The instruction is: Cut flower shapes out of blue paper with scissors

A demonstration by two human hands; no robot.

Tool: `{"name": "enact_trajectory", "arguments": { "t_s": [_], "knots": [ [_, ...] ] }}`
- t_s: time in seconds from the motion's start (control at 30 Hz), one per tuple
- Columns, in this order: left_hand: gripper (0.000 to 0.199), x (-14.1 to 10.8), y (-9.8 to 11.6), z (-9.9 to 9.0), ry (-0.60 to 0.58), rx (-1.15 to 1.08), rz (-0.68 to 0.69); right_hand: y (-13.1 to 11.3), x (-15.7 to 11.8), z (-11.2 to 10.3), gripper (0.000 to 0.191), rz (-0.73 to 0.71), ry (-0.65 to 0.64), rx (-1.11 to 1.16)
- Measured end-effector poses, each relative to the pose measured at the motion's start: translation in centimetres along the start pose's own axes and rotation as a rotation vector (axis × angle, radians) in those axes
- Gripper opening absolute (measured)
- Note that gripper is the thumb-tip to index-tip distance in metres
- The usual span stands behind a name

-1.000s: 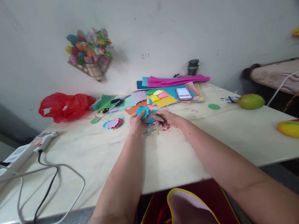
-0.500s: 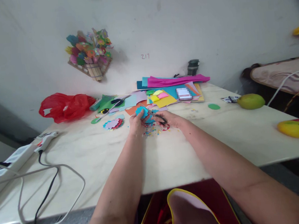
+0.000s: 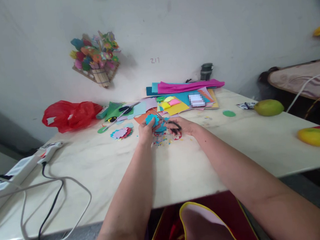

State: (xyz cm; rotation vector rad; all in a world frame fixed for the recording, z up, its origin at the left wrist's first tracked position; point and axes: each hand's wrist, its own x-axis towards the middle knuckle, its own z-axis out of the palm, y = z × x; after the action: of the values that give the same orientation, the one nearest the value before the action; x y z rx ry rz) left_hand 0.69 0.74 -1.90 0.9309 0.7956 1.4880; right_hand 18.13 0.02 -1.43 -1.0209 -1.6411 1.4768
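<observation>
A small blue paper piece with a scalloped edge (image 3: 151, 118) is pinched in my left hand (image 3: 146, 131), thumb on top. My right hand (image 3: 183, 126) is closed round the dark handles of a pair of scissors (image 3: 174, 126). The scissor blades point up and left, beside the blue paper's right edge. Just below both hands, tiny coloured paper scraps (image 3: 163, 139) lie scattered on the table. More blue paper shows behind the scissors, partly covered. Left of my left hand lies a stack of scalloped paper shapes (image 3: 121, 133), lilac on top with red under it.
Coloured paper sheets (image 3: 181, 105) spread along the back of the table (image 3: 186, 169), with a second pair of scissors (image 3: 127, 109) among them. A red plastic bag (image 3: 71, 115) sits back left. Cables and a power strip (image 3: 17, 170) are at left, mangoes (image 3: 268, 107) at right.
The scissors have turned slightly in my right hand, their handles spread wider apart. My left hand keeps the blue paper in almost the same spot.
</observation>
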Motion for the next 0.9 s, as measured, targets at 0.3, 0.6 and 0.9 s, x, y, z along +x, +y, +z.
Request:
{"name": "enact_trajectory", "arguments": {
  "t_s": [0.3, 0.6, 0.9],
  "knots": [
    [0.03, 0.1, 0.0, -0.2, -0.082, 0.006, -0.009, -0.8, -0.5, 0.1, 0.022, 0.038, -0.018, -0.035],
    [0.023, 0.2, -0.1, -0.6, -0.145, -0.039, -0.056, -1.0, -0.8, -0.6, 0.029, -0.042, -0.079, -0.12],
    [0.018, 0.1, 0.2, -0.6, -0.142, -0.034, -0.1, -1.3, -1.1, -0.5, 0.029, -0.027, -0.103, -0.136]
  ]
}}
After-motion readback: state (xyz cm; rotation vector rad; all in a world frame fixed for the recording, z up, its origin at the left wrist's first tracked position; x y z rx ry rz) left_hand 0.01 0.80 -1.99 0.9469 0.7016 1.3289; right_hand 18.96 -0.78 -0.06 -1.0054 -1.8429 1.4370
